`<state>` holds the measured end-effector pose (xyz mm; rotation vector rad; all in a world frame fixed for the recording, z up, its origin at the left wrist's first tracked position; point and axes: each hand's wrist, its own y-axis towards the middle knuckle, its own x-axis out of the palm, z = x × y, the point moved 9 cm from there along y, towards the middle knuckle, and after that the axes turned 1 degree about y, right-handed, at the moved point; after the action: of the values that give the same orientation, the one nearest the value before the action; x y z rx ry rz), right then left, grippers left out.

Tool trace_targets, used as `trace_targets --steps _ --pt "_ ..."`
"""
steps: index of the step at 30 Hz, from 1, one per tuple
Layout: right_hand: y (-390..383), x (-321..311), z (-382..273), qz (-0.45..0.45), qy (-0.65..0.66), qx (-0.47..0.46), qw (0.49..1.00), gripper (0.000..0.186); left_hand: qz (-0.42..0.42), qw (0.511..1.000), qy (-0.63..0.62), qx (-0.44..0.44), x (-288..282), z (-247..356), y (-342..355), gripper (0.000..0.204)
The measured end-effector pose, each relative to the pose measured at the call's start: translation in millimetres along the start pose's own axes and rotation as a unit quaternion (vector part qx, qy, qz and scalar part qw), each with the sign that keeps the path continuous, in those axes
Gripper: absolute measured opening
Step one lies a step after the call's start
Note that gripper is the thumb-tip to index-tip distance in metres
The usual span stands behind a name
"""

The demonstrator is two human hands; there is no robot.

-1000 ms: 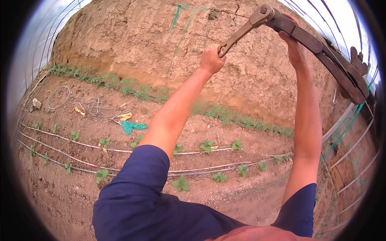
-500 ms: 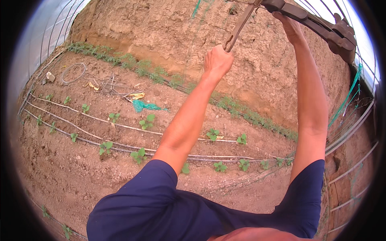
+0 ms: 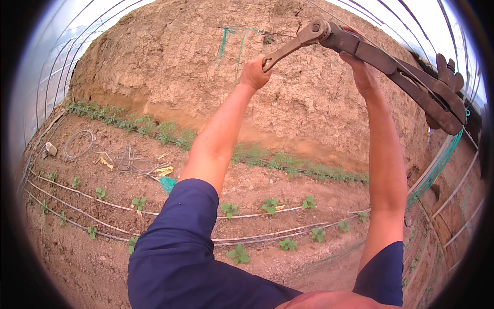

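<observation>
Overhead at the upper right is a rusty brown ratchet wire tightener (image 3: 378, 59), tilted down to the right along a thin wire (image 3: 329, 13). My left hand (image 3: 254, 73) is closed round the slotted outer end of its ratchet handle (image 3: 293, 49), which slopes down to the left from the round head. Under the tightener's body, my right hand (image 3: 364, 77) grips close behind that head; part of its fingers is hidden by the metal. Both arms reach up and forward. The jaw end (image 3: 447, 98) lies at the far right, by green cord (image 3: 437, 170).
A rough earth wall (image 3: 170, 56) rises ahead, with a strip of green plants (image 3: 146, 123) along its foot. Seedlings (image 3: 269, 206) and drip lines (image 3: 278, 236) cross the soil below. Coiled tubing (image 3: 80, 144) lies at left. Curved metal ribs (image 3: 67, 56) hold clear film.
The view has shifted, bringing the ratchet head and more of the tightener into sight. My left hand and the handle have moved left relative to my right hand, which keeps its hold.
</observation>
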<state>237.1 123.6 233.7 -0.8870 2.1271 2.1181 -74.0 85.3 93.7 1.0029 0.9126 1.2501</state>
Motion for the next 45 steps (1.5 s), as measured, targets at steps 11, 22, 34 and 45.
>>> trace_targets --steps 11,22,34,45 --pt "-2 -10 15 -0.026 0.04 0.052 0.997 0.063 -0.017 0.998 -0.044 -0.052 18 25 -47 0.022" --pt "-9 17 -15 -0.098 -0.086 0.036 0.991 0.065 -0.059 0.936 -0.066 -0.342 -68 123 -178 0.023" --pt "-13 13 -8 -0.072 0.064 0.063 0.993 0.069 -0.08 0.948 0.005 -0.307 -105 135 -168 0.031" --pt "-26 2 -15 -0.061 0.025 0.016 0.998 0.063 -0.064 0.976 0.001 -0.206 -43 74 -158 0.03"
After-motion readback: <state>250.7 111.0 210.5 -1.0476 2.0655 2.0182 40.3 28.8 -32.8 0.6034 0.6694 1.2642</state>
